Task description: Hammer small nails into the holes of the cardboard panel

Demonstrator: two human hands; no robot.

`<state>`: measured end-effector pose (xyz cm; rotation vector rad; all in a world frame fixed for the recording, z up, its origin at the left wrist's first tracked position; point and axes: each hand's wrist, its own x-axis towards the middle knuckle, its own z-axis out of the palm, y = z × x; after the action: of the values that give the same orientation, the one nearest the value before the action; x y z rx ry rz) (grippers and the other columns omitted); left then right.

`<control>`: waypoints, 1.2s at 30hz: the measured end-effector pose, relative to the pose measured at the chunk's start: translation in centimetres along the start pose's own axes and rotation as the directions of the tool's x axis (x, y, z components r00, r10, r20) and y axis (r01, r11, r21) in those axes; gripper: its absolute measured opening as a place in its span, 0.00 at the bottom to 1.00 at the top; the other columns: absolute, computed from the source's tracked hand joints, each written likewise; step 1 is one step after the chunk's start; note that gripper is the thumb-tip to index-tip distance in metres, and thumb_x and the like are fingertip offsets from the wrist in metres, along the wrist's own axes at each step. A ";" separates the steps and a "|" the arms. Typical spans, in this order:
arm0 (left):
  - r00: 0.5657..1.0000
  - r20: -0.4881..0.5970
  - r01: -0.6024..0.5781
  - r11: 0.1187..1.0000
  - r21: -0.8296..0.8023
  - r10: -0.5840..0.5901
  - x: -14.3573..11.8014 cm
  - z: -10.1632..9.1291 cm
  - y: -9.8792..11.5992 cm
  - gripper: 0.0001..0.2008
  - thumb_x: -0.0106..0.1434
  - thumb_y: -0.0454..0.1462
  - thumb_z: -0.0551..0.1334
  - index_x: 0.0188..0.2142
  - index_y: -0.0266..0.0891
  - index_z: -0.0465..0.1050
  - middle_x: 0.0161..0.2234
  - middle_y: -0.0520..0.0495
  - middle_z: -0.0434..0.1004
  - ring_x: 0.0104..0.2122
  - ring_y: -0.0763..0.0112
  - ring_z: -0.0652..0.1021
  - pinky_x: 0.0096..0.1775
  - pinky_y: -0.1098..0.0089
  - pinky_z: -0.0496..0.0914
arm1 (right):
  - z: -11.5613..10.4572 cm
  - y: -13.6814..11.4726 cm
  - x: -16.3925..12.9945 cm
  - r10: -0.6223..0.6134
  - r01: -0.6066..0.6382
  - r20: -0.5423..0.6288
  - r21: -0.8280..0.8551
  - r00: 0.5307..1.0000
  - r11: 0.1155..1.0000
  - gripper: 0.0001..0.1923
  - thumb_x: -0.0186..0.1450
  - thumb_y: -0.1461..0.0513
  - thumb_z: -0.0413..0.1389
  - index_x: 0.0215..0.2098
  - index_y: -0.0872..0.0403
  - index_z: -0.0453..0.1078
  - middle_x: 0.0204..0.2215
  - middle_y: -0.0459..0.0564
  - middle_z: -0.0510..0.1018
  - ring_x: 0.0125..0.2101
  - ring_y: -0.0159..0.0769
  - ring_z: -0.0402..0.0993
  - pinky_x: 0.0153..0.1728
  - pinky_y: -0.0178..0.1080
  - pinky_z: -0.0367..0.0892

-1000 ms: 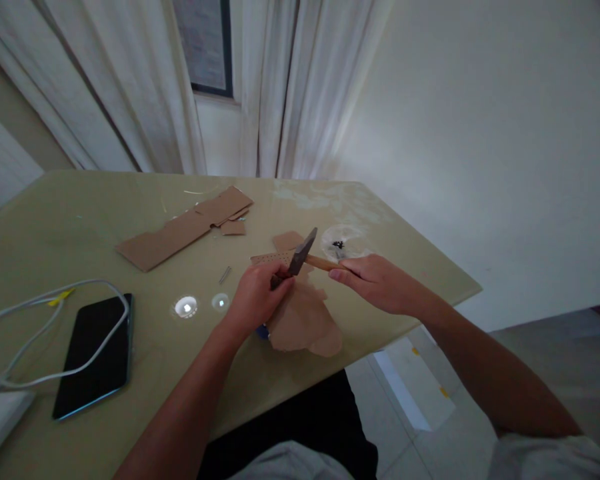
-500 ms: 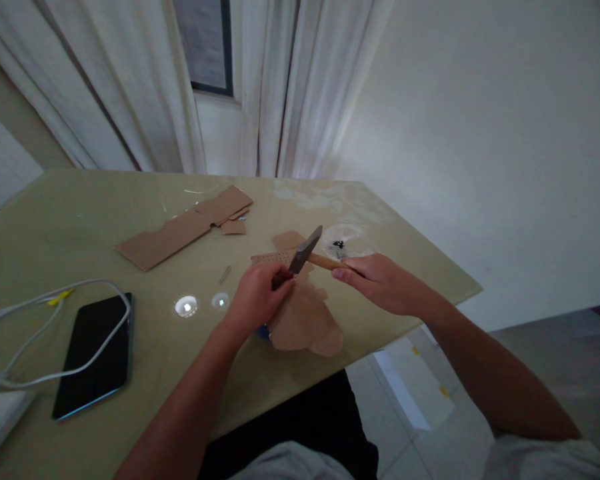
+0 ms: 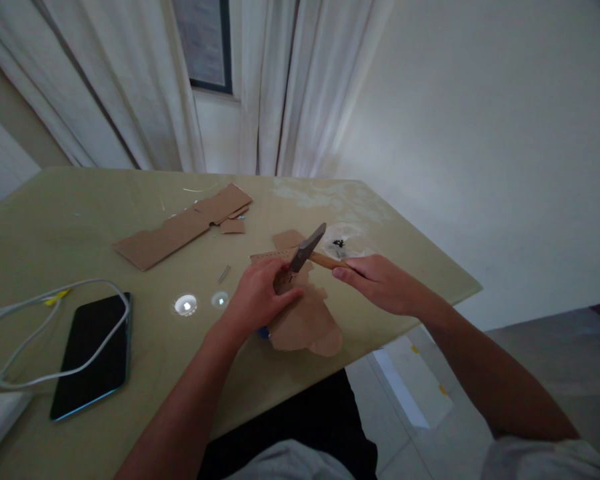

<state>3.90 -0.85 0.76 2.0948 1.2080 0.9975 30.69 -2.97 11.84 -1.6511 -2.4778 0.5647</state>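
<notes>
A person sits at a pale, glossy desk (image 3: 160, 353), with both bare arms reaching over its near edge. The right hand (image 3: 375, 280) is wrapped around the wooden handle of a hammer (image 3: 307, 248), whose dark metal head slants above a layered piece of brown cardboard (image 3: 305, 323). This cardboard lies near the desk's near edge, partly over something blue (image 3: 263, 332). The left hand (image 3: 257, 293) rests on it, thumb spread away from the fingers, just beside the hammer head; small holes dot the cardboard's far part.

Toward the desk's right edge, a clear plastic bag (image 3: 353, 233) holds tiny black pieces (image 3: 339, 244), too small to identify. A long cardboard strip (image 3: 175, 237) lies toward the far edge. Left of the left hand is a thin metal piece (image 3: 224, 273). Further left, a white cable (image 3: 95, 281) loops across a black-screened phone (image 3: 87, 333).
</notes>
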 end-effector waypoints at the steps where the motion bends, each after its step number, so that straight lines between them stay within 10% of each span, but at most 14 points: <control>1: 1.000 -0.003 -0.005 1.000 0.005 0.005 0.0 0.0 -0.1 0.22 0.64 0.41 0.78 0.56 0.45 0.80 0.55 0.42 0.88 0.56 0.49 0.85 0.61 0.50 0.76 | 0.1 0.0 0.1 0.002 -0.002 0.008 0.000 1.000 1.000 0.31 0.83 0.40 0.46 0.31 0.50 0.69 0.29 0.48 0.78 0.31 0.39 0.73 0.35 0.42 0.57; 28: 1.000 -0.021 -0.011 1.000 -0.003 0.011 -0.1 0.2 -0.1 0.26 0.64 0.41 0.79 0.59 0.44 0.78 0.57 0.40 0.86 0.56 0.48 0.84 0.61 0.50 0.75 | 1.8 0.5 1.2 0.011 -0.009 0.083 -0.018 0.996 1.000 0.28 0.83 0.44 0.48 0.30 0.51 0.65 0.27 0.46 0.75 0.30 0.37 0.69 0.35 0.42 0.52; 36: 0.961 -0.276 0.013 0.998 -0.061 -0.030 0.0 -1.4 0.0 0.24 0.71 0.49 0.71 0.61 0.43 0.78 0.53 0.42 0.86 0.46 0.58 0.81 0.50 0.59 0.77 | 1.4 2.5 3.6 0.055 0.019 -0.251 0.284 0.967 0.959 0.36 0.76 0.30 0.48 0.30 0.50 0.65 0.25 0.45 0.69 0.28 0.36 0.66 0.31 0.41 0.56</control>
<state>2.74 -0.77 1.62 1.9382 1.3134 1.3341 31.03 0.82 9.21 -1.5280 -2.0904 0.6305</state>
